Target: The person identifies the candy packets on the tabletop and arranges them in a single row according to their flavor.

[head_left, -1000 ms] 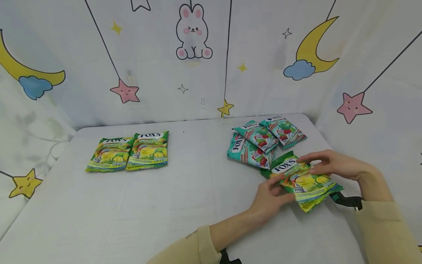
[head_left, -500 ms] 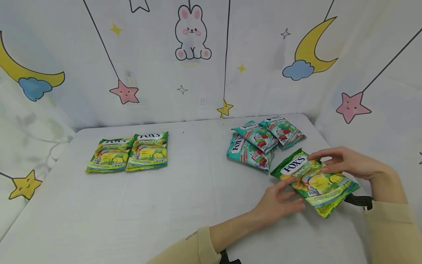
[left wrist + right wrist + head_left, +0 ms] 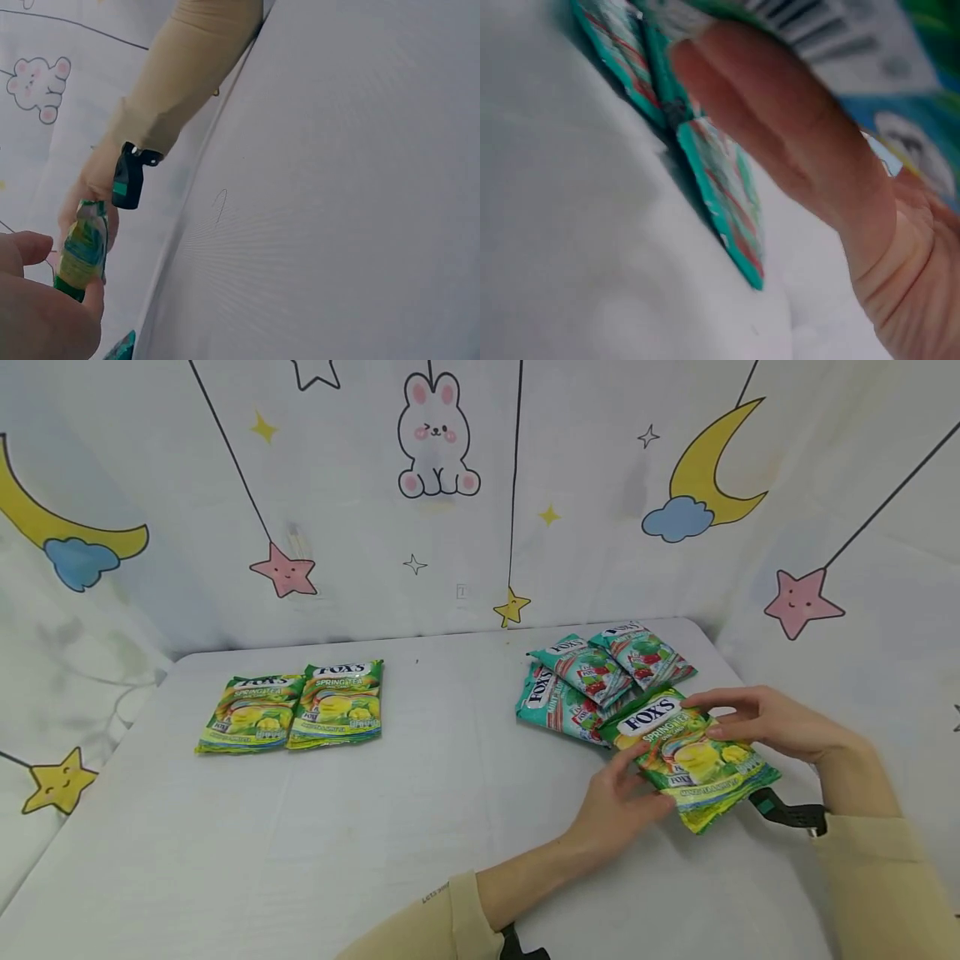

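Observation:
A green-and-yellow Fox's candy bag [image 3: 697,760] is held tilted at the right side of the table, its printed front facing up. My right hand [image 3: 776,722] grips it by its upper right edge, thumb on the front and other fingers behind. My left hand [image 3: 611,810] is at the bag's lower left edge, index finger over the front and thumb at the lower side. In the left wrist view the bag [image 3: 84,247] appears edge-on between left thumb and finger. The right wrist view has the bag's printed back [image 3: 840,45] close above the right fingers.
Several teal Fox's candy bags [image 3: 570,706] lie overlapping just behind the held bag, partly covered by it. Two more green-and-yellow candy bags [image 3: 335,706] lie side by side at the table's left back. A printed cloth wall [image 3: 345,485] rises behind the white table [image 3: 337,860].
The held bag swung right, away from the left hand, then came back left over the edge of the teal bags. My right hand moved with it; my left hand shifted only slightly.

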A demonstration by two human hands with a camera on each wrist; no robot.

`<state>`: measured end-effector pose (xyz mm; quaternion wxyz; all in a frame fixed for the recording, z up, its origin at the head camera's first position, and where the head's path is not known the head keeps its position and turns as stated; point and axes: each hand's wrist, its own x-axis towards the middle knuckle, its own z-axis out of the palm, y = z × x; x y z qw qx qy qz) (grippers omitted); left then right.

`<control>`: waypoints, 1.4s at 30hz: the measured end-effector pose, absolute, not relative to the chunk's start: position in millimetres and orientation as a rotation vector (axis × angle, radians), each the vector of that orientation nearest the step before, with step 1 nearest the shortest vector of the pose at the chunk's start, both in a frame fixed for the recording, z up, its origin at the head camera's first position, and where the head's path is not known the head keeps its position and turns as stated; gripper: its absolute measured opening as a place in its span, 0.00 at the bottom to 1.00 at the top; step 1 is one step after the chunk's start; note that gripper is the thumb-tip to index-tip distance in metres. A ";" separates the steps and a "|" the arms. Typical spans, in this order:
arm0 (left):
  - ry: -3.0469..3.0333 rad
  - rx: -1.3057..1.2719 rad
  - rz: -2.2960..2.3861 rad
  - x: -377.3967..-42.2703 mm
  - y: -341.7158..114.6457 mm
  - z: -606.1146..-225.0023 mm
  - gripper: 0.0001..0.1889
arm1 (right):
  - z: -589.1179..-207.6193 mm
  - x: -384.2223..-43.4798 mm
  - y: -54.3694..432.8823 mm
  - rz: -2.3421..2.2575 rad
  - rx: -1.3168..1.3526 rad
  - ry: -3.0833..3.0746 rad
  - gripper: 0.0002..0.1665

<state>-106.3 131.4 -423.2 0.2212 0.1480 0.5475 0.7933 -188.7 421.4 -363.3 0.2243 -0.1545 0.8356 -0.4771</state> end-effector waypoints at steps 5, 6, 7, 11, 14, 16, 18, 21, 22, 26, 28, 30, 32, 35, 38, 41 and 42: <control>1.585 0.355 2.238 -112.7 128.0 -418.9 0.33 | -367.2 -193.1 408.9 -1.371 -0.417 2.334 0.27; 1.596 0.344 2.246 -114.7 127.2 -418.3 0.32 | -367.8 -193.6 406.1 -1.377 -0.408 2.343 0.27; 1.607 0.331 2.254 -116.7 126.1 -417.7 0.32 | -368.4 -194.2 403.3 -1.382 -0.406 2.351 0.27; 1.656 0.274 2.266 -126.2 120.3 -415.4 0.30 | -369.8 -196.3 391.3 -1.430 -0.377 2.358 0.28; 1.705 0.239 2.268 -133.3 115.0 -414.6 0.28 | -370.2 -197.2 382.4 -1.454 -0.326 2.374 0.29; 1.721 0.203 2.278 -137.4 112.0 -415.0 0.27 | -371.0 -197.5 376.6 -1.466 -0.296 2.383 0.29; 1.731 0.165 2.293 -141.0 109.8 -415.9 0.26 | -372.5 -197.9 371.1 -1.472 -0.271 2.392 0.29; 1.728 0.095 2.315 -146.0 107.4 -417.2 0.25 | -376.2 -198.6 363.9 -1.490 -0.263 2.403 0.29; 1.735 0.076 2.318 -147.5 106.7 -417.4 0.24 | -377.5 -198.6 361.5 -1.499 -0.256 2.407 0.29; 1.790 0.020 2.308 -153.7 102.0 -417.5 0.23 | -382.2 -198.7 351.5 -1.563 -0.241 2.406 0.27; 1.823 0.003 2.298 -156.8 99.0 -417.9 0.23 | -383.6 -198.6 346.1 -1.602 -0.235 2.396 0.26; 1.827 -0.003 2.304 -159.7 95.6 -418.0 0.24 | -384.6 -198.3 340.6 -1.633 -0.232 2.390 0.25; 1.823 -0.002 2.317 -162.5 92.2 -417.9 0.24 | -385.4 -197.9 335.5 -1.669 -0.223 2.378 0.25; 1.819 -0.004 2.330 -165.9 86.4 -416.5 0.25 | -387.5 -197.5 327.7 -1.723 -0.206 2.368 0.24; 1.854 -0.022 2.317 -168.8 79.8 -414.6 0.25 | -391.2 -197.5 319.3 -1.772 -0.192 2.365 0.23; 1.865 -0.051 2.308 -171.1 72.1 -412.7 0.24 | -394.6 -197.2 309.5 -1.817 -0.158 2.354 0.23; 1.872 -0.053 2.307 -171.7 69.4 -412.3 0.24 | -395.4 -196.9 306.2 -1.830 -0.145 2.349 0.24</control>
